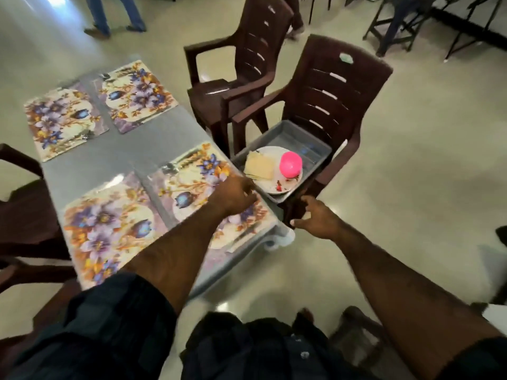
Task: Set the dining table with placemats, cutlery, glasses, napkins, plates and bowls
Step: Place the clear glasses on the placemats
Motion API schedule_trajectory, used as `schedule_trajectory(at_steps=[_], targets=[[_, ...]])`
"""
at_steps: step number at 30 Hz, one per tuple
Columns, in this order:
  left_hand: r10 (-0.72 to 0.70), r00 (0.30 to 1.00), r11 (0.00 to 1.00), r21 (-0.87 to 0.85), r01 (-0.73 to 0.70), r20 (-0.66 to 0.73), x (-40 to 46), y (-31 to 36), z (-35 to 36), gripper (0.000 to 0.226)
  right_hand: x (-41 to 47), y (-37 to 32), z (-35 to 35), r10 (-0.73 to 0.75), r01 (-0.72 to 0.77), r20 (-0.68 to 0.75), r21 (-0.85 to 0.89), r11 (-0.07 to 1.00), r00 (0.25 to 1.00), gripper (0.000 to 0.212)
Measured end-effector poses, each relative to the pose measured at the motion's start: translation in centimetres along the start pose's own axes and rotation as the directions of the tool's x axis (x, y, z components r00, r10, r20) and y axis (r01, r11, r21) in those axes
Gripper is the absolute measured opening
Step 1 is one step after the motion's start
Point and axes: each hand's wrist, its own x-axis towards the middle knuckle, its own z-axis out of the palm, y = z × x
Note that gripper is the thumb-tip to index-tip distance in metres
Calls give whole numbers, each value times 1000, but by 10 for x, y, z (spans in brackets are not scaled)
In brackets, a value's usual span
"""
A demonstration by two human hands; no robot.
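Several floral placemats lie on the grey table (115,154); the nearest right one (189,185) has a spoon (168,168) at its far edge. On a brown chair (337,86) beside the table sits a grey tub (315,157). It holds a white plate (285,189), an upturned pink bowl (290,164) and pale yellow folded napkins (259,167). My left hand (233,198) hovers over the near right placemat, fingers pointing at the tub, holding nothing. My right hand (315,218) is spread and empty by the chair's front corner.
A second brown chair (233,78) stands behind the first at the table's right side. Another dark chair (24,209) is at the left. People's legs show at the far top, with dark stools at the top right.
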Motion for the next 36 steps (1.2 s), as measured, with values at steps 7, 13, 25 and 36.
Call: schedule_trajectory(at_steps=[7,13,25,36], targets=[[-71,990,994,-79,81,122,82,43,69,40,60,59,-70,93,-85,65,-123,989,994,91],[-174,979,952,-236,194,103,190,45,106,29,142,72,-115,81,-54,119,-220,974,990,77],[-370,911,860,-304,410,182,321,12,125,29,337,95,-175,199,-129,253,-269,955,947,69],[-502,858,807,-297,511,111,508,32,171,24,584,132,-173,148,199,445,-641,741,883,57]])
